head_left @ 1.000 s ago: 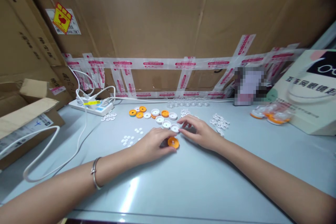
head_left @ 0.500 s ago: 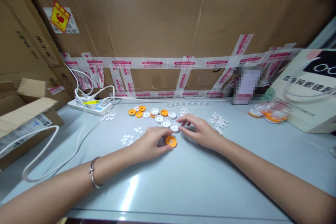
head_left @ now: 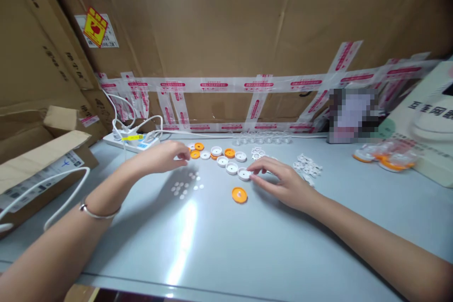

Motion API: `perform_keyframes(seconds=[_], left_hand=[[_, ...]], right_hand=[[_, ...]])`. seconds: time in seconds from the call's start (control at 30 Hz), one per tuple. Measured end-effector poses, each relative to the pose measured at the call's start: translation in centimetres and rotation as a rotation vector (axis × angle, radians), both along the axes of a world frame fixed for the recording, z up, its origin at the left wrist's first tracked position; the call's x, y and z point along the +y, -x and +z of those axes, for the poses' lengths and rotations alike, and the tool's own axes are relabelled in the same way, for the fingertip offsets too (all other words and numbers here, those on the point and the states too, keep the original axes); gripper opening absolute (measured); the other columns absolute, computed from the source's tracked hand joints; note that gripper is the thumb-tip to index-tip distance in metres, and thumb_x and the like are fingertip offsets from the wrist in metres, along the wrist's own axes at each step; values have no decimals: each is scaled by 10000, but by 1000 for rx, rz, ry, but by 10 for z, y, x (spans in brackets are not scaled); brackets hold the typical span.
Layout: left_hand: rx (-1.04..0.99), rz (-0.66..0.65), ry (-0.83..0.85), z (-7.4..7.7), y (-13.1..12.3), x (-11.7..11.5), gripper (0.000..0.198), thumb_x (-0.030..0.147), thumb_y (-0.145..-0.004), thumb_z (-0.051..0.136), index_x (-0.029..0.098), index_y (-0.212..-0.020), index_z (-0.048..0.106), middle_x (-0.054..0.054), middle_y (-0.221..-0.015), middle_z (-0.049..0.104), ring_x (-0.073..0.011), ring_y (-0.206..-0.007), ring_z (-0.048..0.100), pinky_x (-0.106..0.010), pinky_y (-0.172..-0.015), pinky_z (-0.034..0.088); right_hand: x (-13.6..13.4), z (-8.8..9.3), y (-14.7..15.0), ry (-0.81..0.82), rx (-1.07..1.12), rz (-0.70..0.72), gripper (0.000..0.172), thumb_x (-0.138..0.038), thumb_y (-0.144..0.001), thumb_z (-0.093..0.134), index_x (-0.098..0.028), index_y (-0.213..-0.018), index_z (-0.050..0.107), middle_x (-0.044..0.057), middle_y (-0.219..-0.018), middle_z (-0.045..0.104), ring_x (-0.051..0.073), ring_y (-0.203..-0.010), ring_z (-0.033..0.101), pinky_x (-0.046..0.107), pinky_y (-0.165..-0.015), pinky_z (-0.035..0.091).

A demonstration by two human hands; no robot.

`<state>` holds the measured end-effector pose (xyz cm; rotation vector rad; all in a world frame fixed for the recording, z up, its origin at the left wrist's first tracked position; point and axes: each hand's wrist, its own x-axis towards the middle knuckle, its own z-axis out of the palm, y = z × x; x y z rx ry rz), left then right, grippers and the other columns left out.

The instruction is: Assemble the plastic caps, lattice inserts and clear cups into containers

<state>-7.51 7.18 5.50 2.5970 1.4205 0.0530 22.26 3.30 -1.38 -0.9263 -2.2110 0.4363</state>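
Observation:
My left hand is at the left end of the group of round parts, its fingers bent downward. Its fingertips hide whatever lies under them, close to an orange ring. My right hand rests with thumb and fingers apart, fingertips at the right edge of a white round cup-like part. An orange disc with a small clear piece at its centre lies in front, touched by neither hand. More white cups and orange rings sit behind. Several small white caps are scattered below my left hand.
Clear round pieces line the back by a cardboard wall. Small white parts are heaped right of my right hand. A power strip with cables and an open carton stand left; orange-and-white packs lie right.
My left hand has let go of the orange disc and moved left and back toward the orange rings. My right hand stays by the same white cup. The view has shifted slightly right-to-left.

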Motion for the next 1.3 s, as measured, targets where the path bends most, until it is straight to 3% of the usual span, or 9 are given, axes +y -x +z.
perform_keyframes(seconds=[0.1, 0.3, 0.53, 0.83, 1.0, 1.1, 1.17, 1.23, 1.3], left_hand=[[217, 165, 90, 5, 29, 12, 188, 212, -706, 490, 195, -789, 658, -31, -810, 677, -169, -716, 598, -229, -622, 416], [274, 287, 176, 8, 65, 22, 144, 195, -575, 532, 196, -646, 658, -18, -704, 681, -164, -644, 588, -203, -539, 388], [319, 260, 386, 8, 50, 13, 113, 253, -516, 624, 204, -596, 687, -2, -631, 671, -155, -585, 563, -192, -490, 361], [390, 269, 411, -3, 35, 11, 111, 198, -522, 586, 179, -579, 680, -29, -658, 676, -165, -567, 541, -220, -489, 360], [400, 261, 346, 5, 36, 7, 131, 153, -556, 526, 171, -570, 656, -17, -630, 651, -160, -567, 532, -226, -503, 352], [277, 220, 153, 12, 24, 1, 134, 154, -614, 505, 173, -604, 637, -8, -627, 634, -150, -572, 531, -229, -529, 359], [93, 109, -1, 10, 8, -7, 125, 175, -669, 510, 179, -664, 635, -2, -685, 647, -144, -628, 553, -229, -598, 388], [-121, -37, -118, 0, -14, -16, 122, 188, -709, 516, 176, -739, 634, -7, -763, 659, -138, -693, 570, -228, -658, 404], [-287, -140, -126, -17, -36, -26, 110, 158, -734, 510, 156, -731, 621, -16, -750, 652, -134, -716, 573, -230, -690, 413]], right_hand=[[1, -2, -1, 2, -6, 5, 150, -273, -868, 463, -203, -917, 585, 66, -889, 635, 171, -816, 587, 328, -741, 480], [2, -5, -4, 22, -26, -9, 177, -310, -867, 458, -212, -912, 599, 73, -899, 643, 183, -819, 593, 333, -726, 486], [4, -5, -5, 32, -29, -6, 166, -300, -869, 458, -212, -908, 594, 68, -906, 644, 184, -839, 598, 336, -756, 487], [3, -3, -4, 47, -30, -12, 165, -295, -867, 460, -207, -901, 596, 64, -895, 645, 179, -829, 597, 330, -752, 479], [3, -2, -5, 70, -38, -13, 166, -298, -866, 459, -209, -894, 597, 57, -897, 639, 171, -828, 589, 319, -759, 466], [-1, 0, -2, 116, -85, -29, 166, -310, -859, 469, -204, -865, 596, 47, -841, 618, 153, -753, 569, 295, -697, 460], [-6, 0, 3, 172, -146, -48, 158, -332, -832, 508, -198, -860, 588, 36, -791, 592, 145, -696, 549, 285, -654, 452], [-13, 1, 10, 230, -208, -70, 199, -356, -788, 566, -192, -901, 573, 31, -789, 574, 148, -689, 541, 288, -647, 449], [-19, 0, 16, 274, -242, -91, 294, -368, -747, 612, -183, -968, 556, 40, -829, 569, 164, -726, 543, 296, -656, 450]])
